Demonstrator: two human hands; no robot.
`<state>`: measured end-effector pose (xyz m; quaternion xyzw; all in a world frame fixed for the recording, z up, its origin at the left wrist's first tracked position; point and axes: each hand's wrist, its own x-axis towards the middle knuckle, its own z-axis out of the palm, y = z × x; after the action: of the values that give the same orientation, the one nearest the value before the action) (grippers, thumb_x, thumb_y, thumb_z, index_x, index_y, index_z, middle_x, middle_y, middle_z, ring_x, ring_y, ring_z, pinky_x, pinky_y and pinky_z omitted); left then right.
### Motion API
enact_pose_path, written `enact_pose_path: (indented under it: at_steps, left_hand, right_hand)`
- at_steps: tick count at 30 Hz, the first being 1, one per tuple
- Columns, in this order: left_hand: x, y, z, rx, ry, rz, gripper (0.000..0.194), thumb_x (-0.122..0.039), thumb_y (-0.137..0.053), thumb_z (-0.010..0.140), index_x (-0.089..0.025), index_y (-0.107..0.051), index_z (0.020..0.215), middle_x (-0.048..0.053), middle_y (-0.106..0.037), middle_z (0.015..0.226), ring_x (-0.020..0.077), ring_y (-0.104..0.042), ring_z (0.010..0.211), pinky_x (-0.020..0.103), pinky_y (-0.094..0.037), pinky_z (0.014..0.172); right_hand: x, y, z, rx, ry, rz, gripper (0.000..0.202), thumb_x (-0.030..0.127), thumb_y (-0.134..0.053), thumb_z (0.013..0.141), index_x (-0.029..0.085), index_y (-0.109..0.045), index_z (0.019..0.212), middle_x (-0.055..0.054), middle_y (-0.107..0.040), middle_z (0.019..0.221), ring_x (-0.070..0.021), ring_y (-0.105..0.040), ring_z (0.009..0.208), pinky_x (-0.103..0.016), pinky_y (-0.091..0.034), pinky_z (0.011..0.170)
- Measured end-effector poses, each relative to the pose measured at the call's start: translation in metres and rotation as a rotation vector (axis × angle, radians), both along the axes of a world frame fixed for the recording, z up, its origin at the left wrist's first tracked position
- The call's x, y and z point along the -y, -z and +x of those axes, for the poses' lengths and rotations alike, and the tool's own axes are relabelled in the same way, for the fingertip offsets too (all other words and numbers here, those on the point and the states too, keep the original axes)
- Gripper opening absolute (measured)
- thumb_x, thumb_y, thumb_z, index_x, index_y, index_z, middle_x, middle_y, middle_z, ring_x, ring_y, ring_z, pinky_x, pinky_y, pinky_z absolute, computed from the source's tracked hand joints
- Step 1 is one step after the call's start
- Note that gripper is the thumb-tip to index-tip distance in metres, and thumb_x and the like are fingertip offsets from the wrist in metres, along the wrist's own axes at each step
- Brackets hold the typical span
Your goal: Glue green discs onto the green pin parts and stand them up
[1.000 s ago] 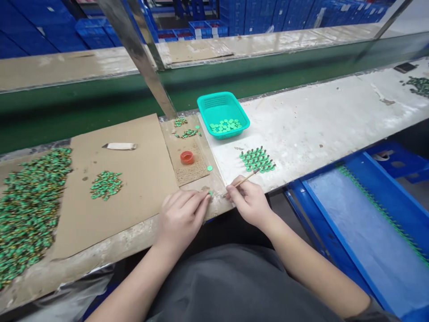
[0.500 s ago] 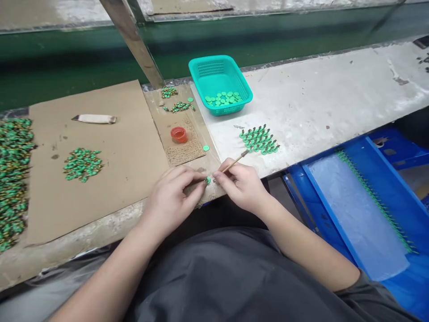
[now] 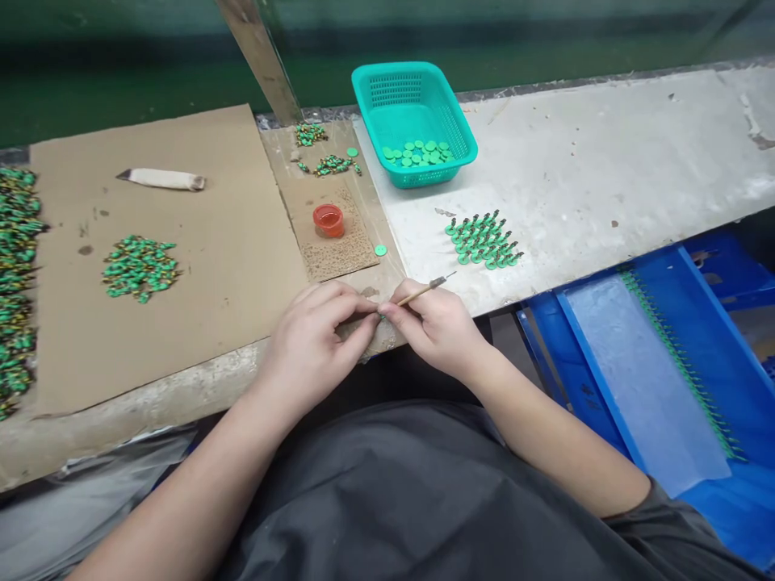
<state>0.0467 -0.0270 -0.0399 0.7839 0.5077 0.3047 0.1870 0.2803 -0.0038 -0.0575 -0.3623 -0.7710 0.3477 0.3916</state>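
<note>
My left hand [image 3: 320,335] pinches a small green piece [image 3: 381,317] at the bench's front edge; most of it is hidden by fingertips. Against it, the fingertips of my right hand [image 3: 433,327] meet those of the left. A thin wooden-handled tool [image 3: 422,292] with a fine dark tip is gripped in my right hand, its tip pointing up and right. Beyond the hands lie a single green disc [image 3: 380,250] and a small red cup [image 3: 328,220] on a speckled cardboard piece [image 3: 342,262]. To the right, small dark figures stand on green discs [image 3: 484,240] in a cluster.
A teal basket [image 3: 363,81] holds several green discs. Piles of green-and-gold pieces [image 3: 140,268] lie on cardboard [image 3: 224,323] and at the far left [image 3: 15,282]. A pale, dark-pointed stick [image 3: 162,179] lies there too. Blue crates [image 3: 720,339] stand below the bench at right.
The view has tilted down slightly. My hands have come closer together, and the green piece is now more covered by my fingertips. The tool stays in my right hand.
</note>
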Motion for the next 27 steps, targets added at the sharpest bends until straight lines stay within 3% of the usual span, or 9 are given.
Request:
enact_pose_path:
  at_steps: [12, 20, 27]
  left_hand:
    - [-0.0007, -0.0024, 0.001, -0.019, -0.009, -0.028, 0.019, -0.034, -0.069, 0.113, -0.029, -0.087, 0.109, 0.004, -0.082, 0.102, 0.0237, -0.077, 0.099, 0.04, -0.059, 0.092]
    - [-0.0005, 0.0007, 0.0006, -0.018, 0.01, 0.018, 0.019, -0.034, -0.069, 0.115, -0.028, -0.084, 0.106, 0.003, -0.082, 0.103, 0.0225, -0.076, 0.098, 0.039, -0.059, 0.092]
    - [-0.0014, 0.0016, -0.0015, -0.027, -0.004, -0.013, 0.022, -0.038, -0.066, 0.115, -0.028, -0.082, 0.104, 0.004, -0.082, 0.104, 0.024, -0.076, 0.099, 0.04, -0.059, 0.092]
  right_hand:
    - [-0.0029, -0.0044, 0.0, 0.023, 0.015, -0.032, 0.043, 0.054, -0.057, 0.127, 0.026, -0.07, 0.096, -0.004, -0.08, 0.094, -0.0209, -0.075, 0.085, -0.035, -0.064, 0.091]
    - [0.0012, -0.0017, -0.0024, 0.049, 0.013, 0.022, 0.032, 0.042, -0.058, 0.127, 0.027, -0.07, 0.102, -0.003, -0.079, 0.094, -0.0203, -0.073, 0.082, -0.034, -0.06, 0.085]
    - [0.0023, -0.0036, -0.0077, 0.103, 0.057, 0.035, 0.038, 0.042, -0.057, 0.127, 0.027, -0.066, 0.094, -0.002, -0.075, 0.089, -0.0204, -0.071, 0.081, -0.034, -0.057, 0.082]
